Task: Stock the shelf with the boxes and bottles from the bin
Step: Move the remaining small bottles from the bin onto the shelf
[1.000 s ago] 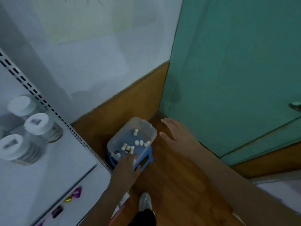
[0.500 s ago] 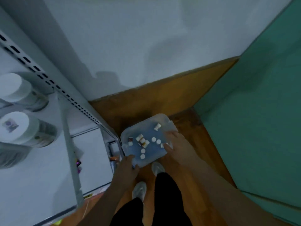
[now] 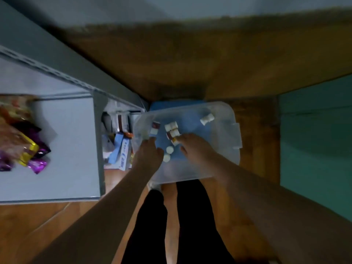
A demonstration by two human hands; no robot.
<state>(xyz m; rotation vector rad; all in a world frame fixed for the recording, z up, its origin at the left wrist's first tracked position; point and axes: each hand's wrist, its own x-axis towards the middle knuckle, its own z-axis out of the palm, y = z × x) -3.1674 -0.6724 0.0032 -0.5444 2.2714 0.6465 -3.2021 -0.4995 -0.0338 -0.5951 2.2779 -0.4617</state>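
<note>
Nearest the viewer, dark trouser legs (image 3: pixel 182 221) stand on the wooden floor (image 3: pixel 253 130). Both forearms reach down into the clear plastic bin (image 3: pixel 226 149). The left hand (image 3: pixel 147 156) sits at the bin's left side, its fingers curled downward; whether they grasp anything cannot be told. The right hand (image 3: pixel 194 147) has its fingertips at a cluster of small white bottles (image 3: pixel 172 130); the grip is unclear through blur. One bottle (image 3: pixel 207 119) lies apart, farther in. Left, the grey shelf (image 3: pixel 66 141) carries purple packets (image 3: pixel 36 162); boxes (image 3: pixel 121 151) lie below it.
</note>
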